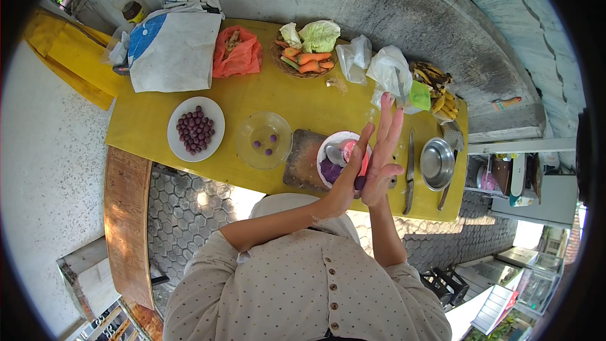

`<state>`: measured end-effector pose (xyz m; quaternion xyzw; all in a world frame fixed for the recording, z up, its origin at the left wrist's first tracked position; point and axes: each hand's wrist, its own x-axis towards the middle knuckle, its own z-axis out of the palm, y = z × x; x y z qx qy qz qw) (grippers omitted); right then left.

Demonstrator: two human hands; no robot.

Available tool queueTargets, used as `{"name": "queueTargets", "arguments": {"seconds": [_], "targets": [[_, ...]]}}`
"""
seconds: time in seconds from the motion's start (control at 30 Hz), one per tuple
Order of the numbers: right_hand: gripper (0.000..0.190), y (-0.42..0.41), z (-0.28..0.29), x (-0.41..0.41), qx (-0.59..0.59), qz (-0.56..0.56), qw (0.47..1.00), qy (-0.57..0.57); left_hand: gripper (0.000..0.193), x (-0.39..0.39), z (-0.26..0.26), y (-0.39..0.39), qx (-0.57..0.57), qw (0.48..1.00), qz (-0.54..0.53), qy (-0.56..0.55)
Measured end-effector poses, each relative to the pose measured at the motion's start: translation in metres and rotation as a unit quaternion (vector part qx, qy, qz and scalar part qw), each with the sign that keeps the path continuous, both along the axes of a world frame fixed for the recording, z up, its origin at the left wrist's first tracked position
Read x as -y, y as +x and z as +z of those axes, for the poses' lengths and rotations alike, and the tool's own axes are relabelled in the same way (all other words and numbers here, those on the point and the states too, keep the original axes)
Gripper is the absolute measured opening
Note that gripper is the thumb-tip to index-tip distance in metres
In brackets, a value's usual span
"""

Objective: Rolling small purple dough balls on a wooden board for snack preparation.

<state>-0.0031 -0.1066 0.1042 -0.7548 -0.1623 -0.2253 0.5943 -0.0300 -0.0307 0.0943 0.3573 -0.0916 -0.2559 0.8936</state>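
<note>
Over the table, my left hand (348,177) and my right hand (382,161) are raised with palms facing and fingers extended. A small purple dough ball (360,183) is held between the heels of both palms. Partly hidden below them is a white bowl (321,148) containing purple dough (330,170), a metal spoon (334,155) and a pink object (349,148) I cannot identify. This bowl rests on a worn cutting board (303,154). To its left, three purple balls (268,152) lie in a clear bowl (242,156). Several darker purple balls (195,130) fill a white plate (173,138).
Right of my hands lie a knife (410,175) and a metal bowl (436,163). Along the back of the yellow table (255,90) are a red plastic bag (246,59), a basket (303,74) of carrots and cabbage, clear plastic bags (355,59) and bananas (444,106).
</note>
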Motion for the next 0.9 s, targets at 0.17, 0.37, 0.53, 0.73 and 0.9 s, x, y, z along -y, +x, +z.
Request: {"name": "queueTargets", "arguments": {"seconds": [0.17,0.37,0.53,0.73,0.9], "targets": [[0.095,0.002,0.01,-0.003,-0.09,-0.065,0.991,-0.074,0.062,-0.004,-0.008,0.001,-0.135,0.986,-0.024,-0.095],[0.091,0.008,-0.001,0.009,-0.083,-0.11,0.99,-0.026,0.05,-0.007,-0.026,0.011,-0.382,0.91,-0.066,-0.145],[0.071,0.002,-0.005,0.025,-0.073,-0.119,0.989,-0.04,0.032,-0.035,-0.132,0.013,-0.348,0.906,-0.038,-0.237],[0.035,-0.036,-0.113,0.076,-0.329,-0.055,0.841,-0.427,0.025,-0.093,-0.17,0.059,-0.381,0.89,0.238,0.074],[0.023,-0.063,-0.16,0.086,-0.307,-0.084,0.813,-0.488,0.021,-0.153,-0.223,0.083,-0.036,0.894,0.187,0.406]]}}
